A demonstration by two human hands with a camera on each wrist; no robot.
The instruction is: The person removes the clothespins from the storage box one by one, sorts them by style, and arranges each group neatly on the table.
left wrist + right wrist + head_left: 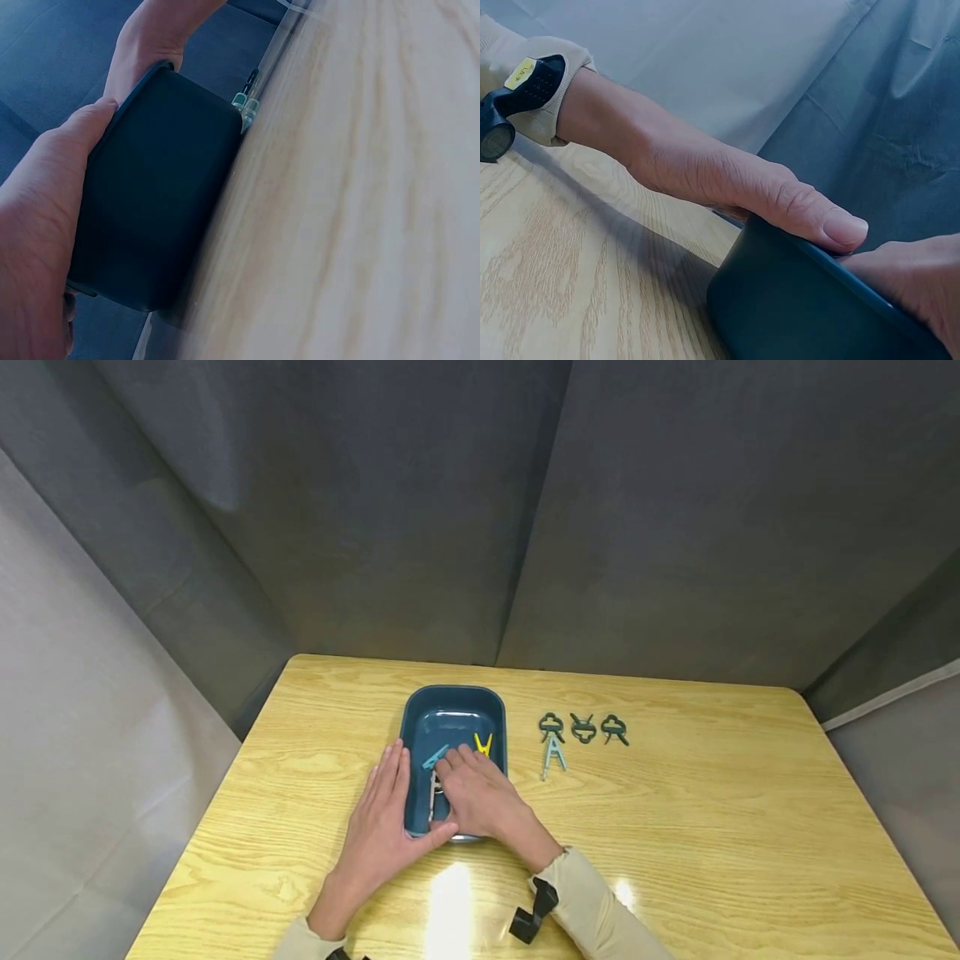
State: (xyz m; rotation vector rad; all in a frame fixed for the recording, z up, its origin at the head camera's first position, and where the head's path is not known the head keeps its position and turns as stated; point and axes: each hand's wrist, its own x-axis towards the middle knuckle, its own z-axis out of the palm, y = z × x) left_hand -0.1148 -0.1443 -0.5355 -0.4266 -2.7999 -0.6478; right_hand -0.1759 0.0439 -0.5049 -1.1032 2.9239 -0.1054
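Note:
A dark blue basin (pixel 450 695) stands on the table. My left hand (pixel 381 818) lies along its left side with the fingers straight and the thumb stretched over the near rim, which the left wrist view shows too. My right hand (pixel 480 793) reaches down into the basin with bent fingers. Its fingertips are hidden, so I cannot tell whether it pinches anything. Around it in the basin are a blue clothespin (pixel 435 757), a yellow clothespin (pixel 483 744) and a long whitish piece (pixel 432 797).
Right of the basin, three dark green clips form a row: a left one (pixel 551 724), a middle one (pixel 583 729) and a right one (pixel 614 727). A light blue clothespin (pixel 554 755) lies just below the left clip. Grey curtains (pixel 420 527) hang behind the wooden table (pixel 712 810).

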